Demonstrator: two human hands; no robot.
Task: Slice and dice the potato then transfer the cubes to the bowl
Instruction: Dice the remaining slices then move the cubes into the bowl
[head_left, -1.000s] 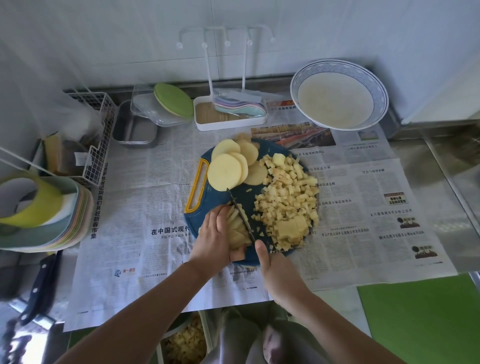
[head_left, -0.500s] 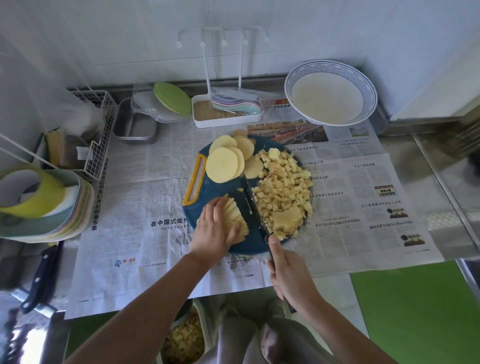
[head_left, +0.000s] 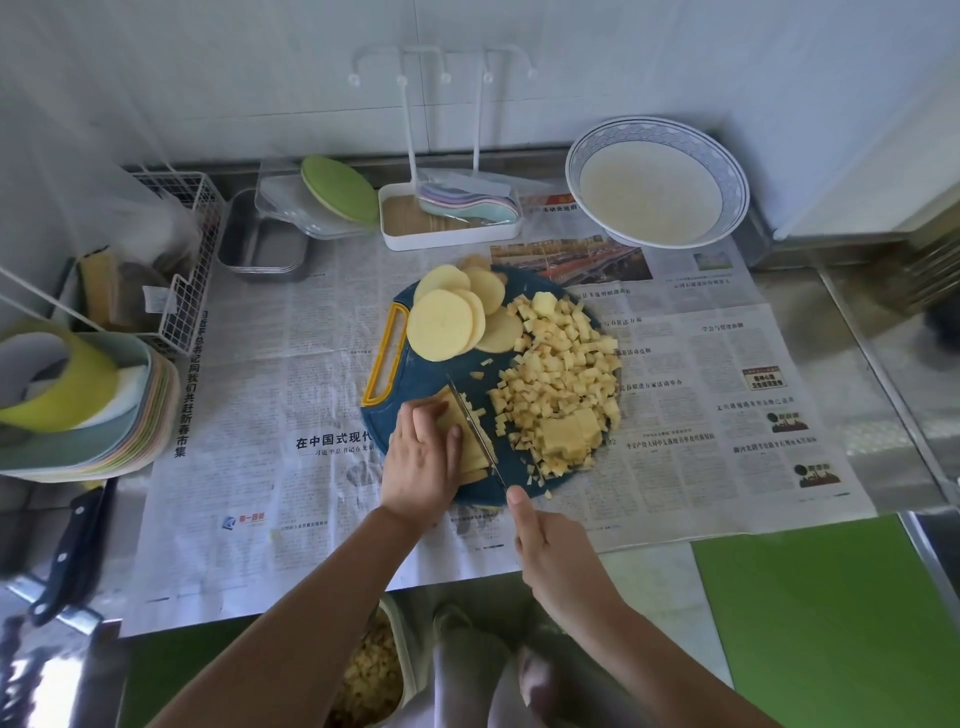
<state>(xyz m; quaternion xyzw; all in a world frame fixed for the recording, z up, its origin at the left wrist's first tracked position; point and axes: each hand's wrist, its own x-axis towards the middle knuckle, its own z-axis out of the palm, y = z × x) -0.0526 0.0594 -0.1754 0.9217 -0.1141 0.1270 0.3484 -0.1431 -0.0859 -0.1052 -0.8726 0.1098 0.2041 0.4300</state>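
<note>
Centrally: round dark-blue cutting board, smooth plastic, yellow slotted handle at its left edge. It lies on flat, creased newspaper that covers a steel counter.

Potato, three states, all on the board:
- round slices, pale yellow, smooth-faced, overlapping at the far left; five or six, exact count unclear.
- diced cubes, one loose heap on the right half, small and irregular, too many to count. Two larger uncut chunks sit at its near edge.
- cut stack, near edge, flat layers already scored into strips.

Left hand: fingers bent down over the cut stack, thumb against its side, holding it in place.
Right hand: curled round the handle of the knife, one digit stretched forward toward the blade; the handle itself is hidden. The blade is thin and narrow, edge down in the stack, just right of the left fingers.

One bowl, far right, well apart from the board: wide, glazed, blue-patterned rim, whitish inside. No cubes visible in it.

Around:
- white wire basket, far left.
- stack of pastel plates, left edge.
- rectangular metal tin.
- green oval lid.
- white rack tray.
- second knife, black-handled, near left.
- green mat, near right.
</note>
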